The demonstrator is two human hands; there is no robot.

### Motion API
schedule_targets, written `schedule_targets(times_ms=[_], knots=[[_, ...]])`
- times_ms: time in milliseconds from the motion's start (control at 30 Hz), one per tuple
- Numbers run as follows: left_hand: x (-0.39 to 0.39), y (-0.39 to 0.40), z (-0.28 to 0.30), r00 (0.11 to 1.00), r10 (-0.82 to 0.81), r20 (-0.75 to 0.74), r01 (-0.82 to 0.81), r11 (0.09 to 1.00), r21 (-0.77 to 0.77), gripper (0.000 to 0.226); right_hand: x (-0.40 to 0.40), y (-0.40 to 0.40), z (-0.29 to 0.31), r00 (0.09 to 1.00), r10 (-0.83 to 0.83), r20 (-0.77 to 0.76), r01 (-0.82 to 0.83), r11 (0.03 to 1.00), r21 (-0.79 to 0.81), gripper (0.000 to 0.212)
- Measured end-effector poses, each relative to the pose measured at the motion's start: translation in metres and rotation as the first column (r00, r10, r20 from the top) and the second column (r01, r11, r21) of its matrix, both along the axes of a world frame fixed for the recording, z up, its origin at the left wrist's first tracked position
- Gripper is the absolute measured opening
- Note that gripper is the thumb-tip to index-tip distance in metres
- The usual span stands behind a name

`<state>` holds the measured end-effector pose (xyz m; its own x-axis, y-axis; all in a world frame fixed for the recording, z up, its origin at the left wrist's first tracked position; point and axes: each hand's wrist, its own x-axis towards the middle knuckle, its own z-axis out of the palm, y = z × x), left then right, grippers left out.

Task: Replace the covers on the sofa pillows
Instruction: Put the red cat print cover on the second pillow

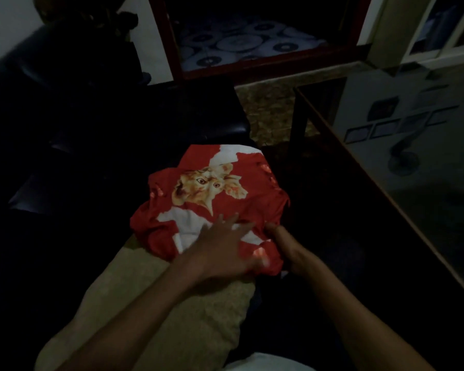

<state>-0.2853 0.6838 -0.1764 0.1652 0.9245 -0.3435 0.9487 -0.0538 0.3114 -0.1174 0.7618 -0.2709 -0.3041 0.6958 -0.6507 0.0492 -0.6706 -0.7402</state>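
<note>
Left hand [220, 253] flat on cover [206, 188] (right hand [284, 247] pinches).

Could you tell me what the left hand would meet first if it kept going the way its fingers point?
Probably the cat print on the red cover: the left hand already lies spread on that cover, fingers aimed up toward it.

**A dim living room at home**

A dark leather sofa [65, 108] stretches out to the left of the hands [225, 250], with a beige pillow [172, 303] lying beneath them. To their right stands a glass-topped surface [413, 170] with a wooden frame, over patterned flooring [268, 108]. Beyond the hands, a red-framed opening [252, 70] shows fabric printed with discs, against pale walls.
</note>
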Motion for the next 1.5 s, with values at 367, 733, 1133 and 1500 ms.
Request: schedule_targets(times_ms=[367, 733, 1133, 1500], knots=[[-0.024, 0.000, -0.015, 0.998, 0.064, 0.019, -0.067, 0.938, 0.339, 0.116, -0.046, 0.014, 0.048, 0.964, -0.219, -0.151, 0.257, 0.914, 0.314, 0.038], [0.010, 0.046, 0.093, 0.911, 0.072, 0.405, -0.312, 0.763, 0.566, 0.097, -0.039, 0.052, 0.195, 0.983, -0.177, -0.040, 0.147, 0.650, 0.746, 0.045], [-0.005, 0.064, 0.069, 0.798, 0.212, 0.565, -0.526, 0.702, 0.480, 0.070, -0.005, 0.060, 0.088, 0.960, -0.279, -0.028, 0.236, 0.751, 0.616, 0.071], [0.002, 0.115, 0.174, 0.372, 0.002, 0.928, -0.735, 0.612, 0.293, 0.021, -0.019, 0.068, 0.173, 0.875, -0.484, -0.017, 0.359, 0.623, 0.695, 0.071]])
